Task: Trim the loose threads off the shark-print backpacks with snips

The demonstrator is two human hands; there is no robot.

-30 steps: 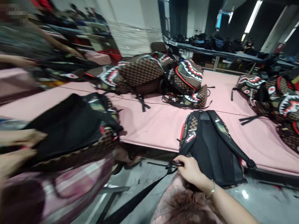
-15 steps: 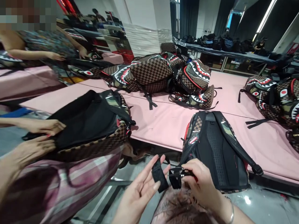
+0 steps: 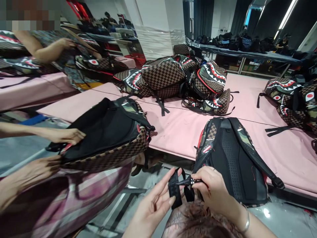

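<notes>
Between the thumb and fingers of my left hand [image 3: 158, 201] is the end of a black webbing strap [image 3: 174, 191], held up over my lap. A loop of the strap hangs just right of it. My right hand [image 3: 213, 186] is closed around small dark thread snips [image 3: 189, 181], whose pointed tip touches or nearly touches the strap. The handle is mostly hidden in my fingers. Just beyond my right hand, a backpack [image 3: 230, 155] lies with its black padded back and shoulder straps facing up, overhanging the table edge.
The pink-covered table [image 3: 173, 132] bears a pile of checkered shark-mouth backpacks [image 3: 163, 74] and more bags [image 3: 287, 96] at right. On the left, a co-worker's hands [image 3: 64, 137] handle another backpack [image 3: 106, 132]. Across the table, another person [image 3: 52, 46] handles a bag.
My right hand has brought the snips' tip left against the strap in my left hand. The left co-worker's hands have moved apart along the bag edge. The person across the table has raised a hand.
</notes>
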